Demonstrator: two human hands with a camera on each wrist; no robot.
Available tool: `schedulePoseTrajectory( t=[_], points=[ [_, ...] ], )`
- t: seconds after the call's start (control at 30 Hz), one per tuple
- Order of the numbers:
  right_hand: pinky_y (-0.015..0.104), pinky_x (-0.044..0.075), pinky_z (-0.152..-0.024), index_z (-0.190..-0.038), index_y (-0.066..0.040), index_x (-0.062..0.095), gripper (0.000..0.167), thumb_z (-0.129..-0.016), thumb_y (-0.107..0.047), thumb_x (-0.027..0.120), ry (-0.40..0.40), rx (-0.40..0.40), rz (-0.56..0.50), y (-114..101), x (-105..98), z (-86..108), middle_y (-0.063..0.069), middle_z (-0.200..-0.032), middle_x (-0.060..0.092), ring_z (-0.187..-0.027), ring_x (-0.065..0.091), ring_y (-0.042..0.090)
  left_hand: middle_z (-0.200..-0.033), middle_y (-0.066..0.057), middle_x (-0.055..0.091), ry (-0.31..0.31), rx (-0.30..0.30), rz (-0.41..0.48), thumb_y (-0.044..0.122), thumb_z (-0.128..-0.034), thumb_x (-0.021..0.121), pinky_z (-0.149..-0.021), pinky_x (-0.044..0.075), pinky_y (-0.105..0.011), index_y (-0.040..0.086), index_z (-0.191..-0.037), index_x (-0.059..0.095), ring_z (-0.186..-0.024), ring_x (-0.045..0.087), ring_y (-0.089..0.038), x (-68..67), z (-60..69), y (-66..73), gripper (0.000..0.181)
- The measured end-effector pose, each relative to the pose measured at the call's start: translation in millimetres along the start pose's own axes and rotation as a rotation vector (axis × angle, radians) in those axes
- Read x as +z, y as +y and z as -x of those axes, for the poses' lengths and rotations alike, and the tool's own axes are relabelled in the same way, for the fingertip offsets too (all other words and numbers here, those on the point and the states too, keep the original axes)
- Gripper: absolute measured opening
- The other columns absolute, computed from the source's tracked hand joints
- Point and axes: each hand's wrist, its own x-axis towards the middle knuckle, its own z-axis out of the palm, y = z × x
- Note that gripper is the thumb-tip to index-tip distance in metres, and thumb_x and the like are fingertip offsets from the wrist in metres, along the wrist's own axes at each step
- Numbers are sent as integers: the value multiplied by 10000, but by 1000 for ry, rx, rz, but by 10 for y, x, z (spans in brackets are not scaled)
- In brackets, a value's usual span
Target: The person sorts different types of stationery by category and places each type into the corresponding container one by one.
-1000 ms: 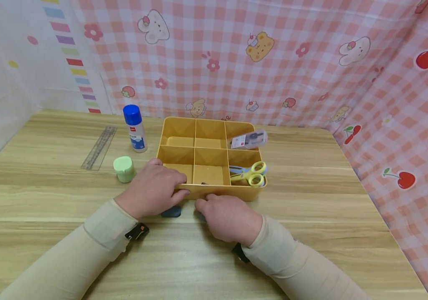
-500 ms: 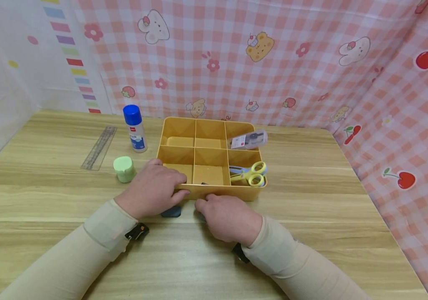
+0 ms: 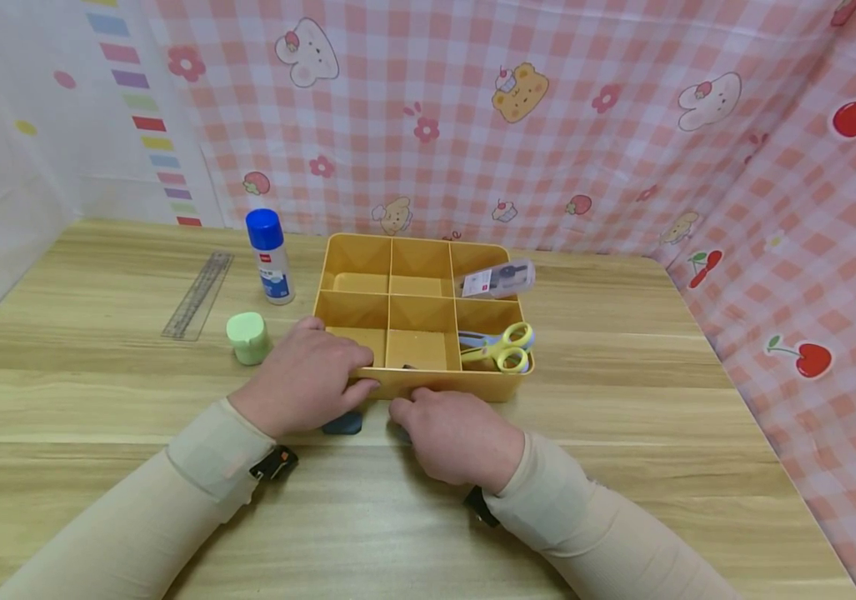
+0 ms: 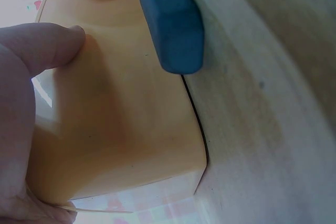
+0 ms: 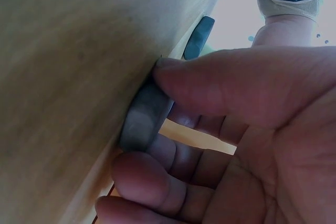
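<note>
My left hand [image 3: 300,379] grips the near left corner of a yellow divided organizer box [image 3: 465,386]. Its thumb lies against the outer front wall, while other fingers reach over the rim. Below that thumb, a dark blue block [image 3: 343,423], eraser-like in shape, lies on the table; in the left wrist view the blue block [image 4: 178,35] is close by the box wall. In front of the box, my right hand [image 3: 465,437] pinches a dark grey block [image 5: 144,116] between thumb and fingers, low at the tabletop. From the head view most of this grey block is hidden.
Yellow-handled scissors [image 3: 513,350] and a clear-cased compass [image 3: 498,280] sit in the box's right compartments. A small dark tip [image 3: 408,367] shows in the front middle one. To the left are a green container [image 3: 248,338], a blue-capped glue bottle [image 3: 270,258] and a clear ruler [image 3: 198,296].
</note>
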Motion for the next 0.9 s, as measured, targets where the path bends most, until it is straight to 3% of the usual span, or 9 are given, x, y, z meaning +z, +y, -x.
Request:
schedulePoseTrajectory(
  t=[0.9],
  points=[
    [345, 553, -643, -979, -159, 637, 39, -995, -124, 641, -11, -25, 8, 8, -4, 1, 26, -858, 630, -705, 619, 184, -618, 137, 513, 8, 2, -6, 444, -982, 698, -787, 328, -388, 255, -735, 563, -602, 470, -78, -12, -1, 11, 339]
  ],
)
